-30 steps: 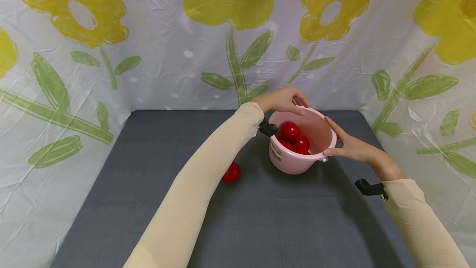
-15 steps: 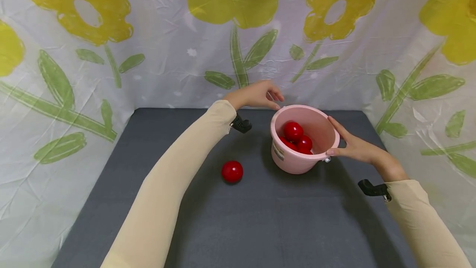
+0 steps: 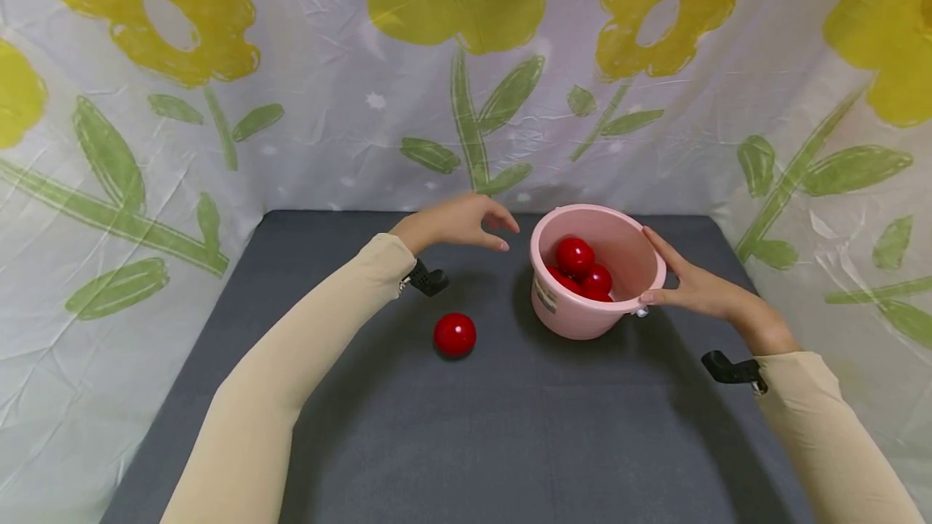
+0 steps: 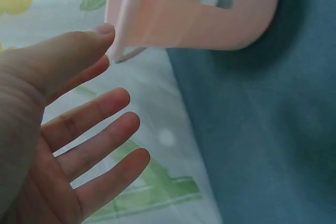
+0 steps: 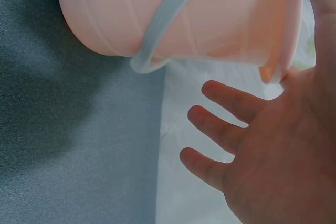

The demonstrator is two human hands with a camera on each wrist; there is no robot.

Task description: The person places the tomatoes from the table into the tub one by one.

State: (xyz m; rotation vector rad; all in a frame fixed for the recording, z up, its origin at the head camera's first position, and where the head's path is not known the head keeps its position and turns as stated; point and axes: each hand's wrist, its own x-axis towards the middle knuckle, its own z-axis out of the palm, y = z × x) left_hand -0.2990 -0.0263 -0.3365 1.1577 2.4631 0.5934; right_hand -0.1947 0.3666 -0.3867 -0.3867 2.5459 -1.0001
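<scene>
A pink bucket (image 3: 578, 318) with a label stands at the far right of the dark cloth. Several glossy red balls (image 3: 574, 256), perhaps fruit, lie inside it. My right hand (image 3: 695, 291) touches the bucket's right rim with thumb and index finger spread wide; its other fingers extend straight in the right wrist view. Left of the bucket, my left hand (image 3: 459, 222) hovers with loosely bent fingers and nothing in it. Below that hand, a single red ball (image 3: 455, 335) of the same kind rests on the cloth.
The dark grey cloth (image 3: 473, 443) covers the table. A white curtain (image 3: 320, 128) printed with yellow flowers encloses its back and sides. The bucket's pale handle (image 5: 168, 17) hangs down along its side. Each wrist wears a black camera (image 3: 730, 368).
My left hand has moved from above the bucket to the left and down, away from the rim. The lone ball, earlier partly hidden by the arm, shows fully. My right hand stays at the rim.
</scene>
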